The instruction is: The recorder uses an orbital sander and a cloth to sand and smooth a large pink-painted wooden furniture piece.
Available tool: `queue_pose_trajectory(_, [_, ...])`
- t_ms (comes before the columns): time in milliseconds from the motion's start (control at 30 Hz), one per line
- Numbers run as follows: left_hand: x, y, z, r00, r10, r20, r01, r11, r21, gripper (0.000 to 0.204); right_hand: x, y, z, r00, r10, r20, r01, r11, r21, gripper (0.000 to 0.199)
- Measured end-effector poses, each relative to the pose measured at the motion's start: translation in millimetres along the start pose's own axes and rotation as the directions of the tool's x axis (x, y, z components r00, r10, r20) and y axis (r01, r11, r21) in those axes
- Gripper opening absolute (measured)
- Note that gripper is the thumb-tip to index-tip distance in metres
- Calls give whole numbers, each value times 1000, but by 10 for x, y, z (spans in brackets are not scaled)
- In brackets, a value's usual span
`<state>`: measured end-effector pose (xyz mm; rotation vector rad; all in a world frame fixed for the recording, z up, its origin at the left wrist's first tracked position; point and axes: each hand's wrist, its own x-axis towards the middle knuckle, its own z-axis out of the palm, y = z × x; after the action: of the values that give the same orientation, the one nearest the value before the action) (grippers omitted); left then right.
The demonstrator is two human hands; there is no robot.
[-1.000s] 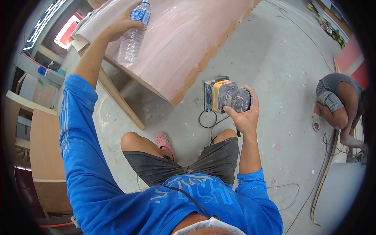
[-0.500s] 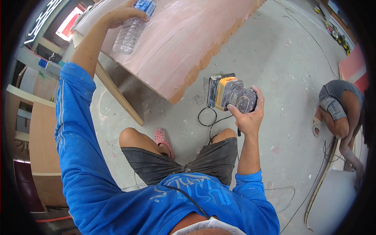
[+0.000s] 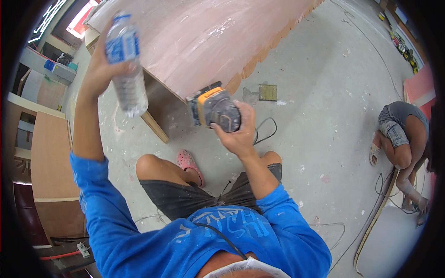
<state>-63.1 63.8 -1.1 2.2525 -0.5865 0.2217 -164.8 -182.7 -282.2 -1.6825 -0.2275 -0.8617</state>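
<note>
Upright in my left hand [image 3: 99, 74] is a clear plastic water bottle [image 3: 130, 90] with a blue label and a blue cap. My fingers wrap round its middle; the bottle is slightly blurred. My right hand [image 3: 241, 132] grips the dark round head of a dusty yellow-and-black electric sander [image 3: 214, 109], whose flat pad faces left. The sander is held in the air, close to the near corner of a large pinkish coated panel [image 3: 185, 51] with a scalloped edge.
A flat greenish square [image 3: 268, 92] lies on the grey floor [image 3: 320, 120], near a loop of black cord [image 3: 266, 129]. To the right another person [image 3: 402, 132] crouches over a white panel [image 3: 389, 245]. Wooden boards [image 3: 51, 157] stand at the left.
My left hand has brought the bottle nearer and to the left, turning it cap-up. My right hand has moved the sander left, uncovering the greenish square on the floor.
</note>
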Motion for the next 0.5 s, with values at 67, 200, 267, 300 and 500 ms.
queue_pose_trajectory(67, [-330, -25, -71, 995, -12, -95, 4, 996, -90, 118, -52, 16, 205, 997, 14, -78, -10, 999, 43, 86])
queue_pose_trajectory(200, [-812, -115, -82, 984, -159, -84, 143, 975, -170, 121, 418, 311, 144, 967, 182, -180, -167, 981, 97, 86])
queue_pose_trajectory(267, [-1074, -191, -111, 977, -180, -119, 154, 969, -194, 120, 1047, 395, -65, 959, 241, -152, -238, 971, 39, 86])
queue_pose_trajectory(300, [-1195, -249, -112, 968, -188, -164, 148, 963, -225, 119, 1362, 452, -187, 948, 286, -143, -285, 958, 25, 85])
queue_pose_trajectory(500, [-1938, -989, 111, 933, -330, -143, 265, 900, -347, 110, 2508, 228, -584, 913, 407, -14, -407, 911, -71, 80])
